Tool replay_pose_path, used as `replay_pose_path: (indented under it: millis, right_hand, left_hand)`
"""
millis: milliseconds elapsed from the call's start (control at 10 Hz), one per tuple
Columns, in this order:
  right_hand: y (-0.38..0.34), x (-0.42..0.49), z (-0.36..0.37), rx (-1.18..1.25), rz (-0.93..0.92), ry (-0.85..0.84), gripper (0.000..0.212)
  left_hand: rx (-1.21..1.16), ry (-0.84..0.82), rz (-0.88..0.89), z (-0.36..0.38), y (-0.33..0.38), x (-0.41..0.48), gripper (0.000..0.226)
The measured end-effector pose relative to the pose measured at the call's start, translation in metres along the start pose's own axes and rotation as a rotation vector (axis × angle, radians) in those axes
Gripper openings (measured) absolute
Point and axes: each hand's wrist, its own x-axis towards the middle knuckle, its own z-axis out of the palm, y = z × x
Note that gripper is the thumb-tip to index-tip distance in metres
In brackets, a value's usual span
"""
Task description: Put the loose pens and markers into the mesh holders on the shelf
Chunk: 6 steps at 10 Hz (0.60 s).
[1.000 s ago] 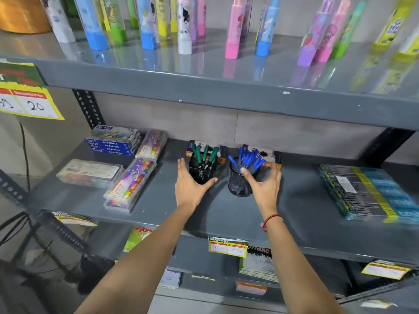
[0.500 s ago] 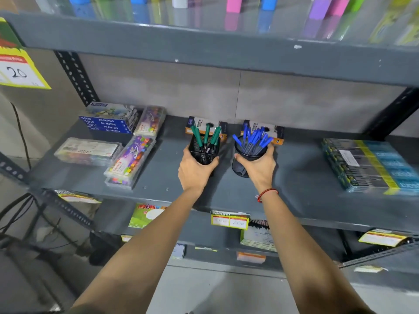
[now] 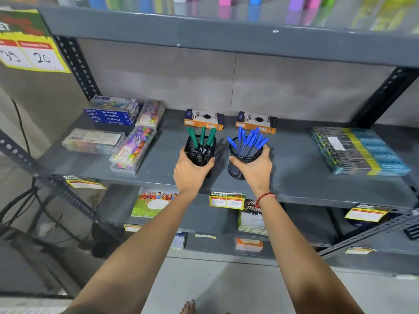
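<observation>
Two black mesh holders stand side by side on the grey middle shelf [image 3: 294,177]. The left mesh holder [image 3: 197,146] has a few green markers [image 3: 202,138] upright in it, and my left hand [image 3: 191,173] is wrapped around its near side. The right mesh holder [image 3: 235,166] is full of several blue pens [image 3: 249,141], and my right hand [image 3: 256,169] grips its front and right side. Both holders sit a little forward of two orange-and-black pen boxes [image 3: 204,120]. No loose pens lie on the shelf.
Left on the shelf lie oil pastel boxes [image 3: 111,112] and clear crayon cases [image 3: 133,150]. A stack of blue-and-yellow packs [image 3: 358,150] lies at the right. The upper shelf [image 3: 226,35] overhangs. Price tags [image 3: 226,200] hang on the front edge.
My hands went from open beside the holders to closed around them. Both holders have slid forward, away from the orange boxes at the back.
</observation>
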Motion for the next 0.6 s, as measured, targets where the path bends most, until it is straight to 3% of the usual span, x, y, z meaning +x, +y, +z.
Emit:
replay_pose_path:
  millis: [300,400,500,600]
  right_hand:
    - [-0.004,-0.012,-0.012,-0.076,0.025,-0.050,0.105]
    - [-0.006,-0.022,-0.022,-0.182,-0.100,0.066,0.096]
    - [-0.022,-0.035,-0.036,-0.247,-0.230,0.142,0.067]
    - [-0.037,-0.045,-0.045,-0.261,-0.388,0.076,0.033]
  left_hand:
    - [0.012,-0.129,-0.017,-0.018,0.008,-0.010,0.084]
    - [0.027,-0.171,-0.026,-0.026,0.003,-0.014,0.102]
    - [0.060,-0.166,0.024,-0.043,0.007,-0.019,0.094]
    - [0.087,-0.101,0.239,-0.058,0.013,-0.029,0.059]
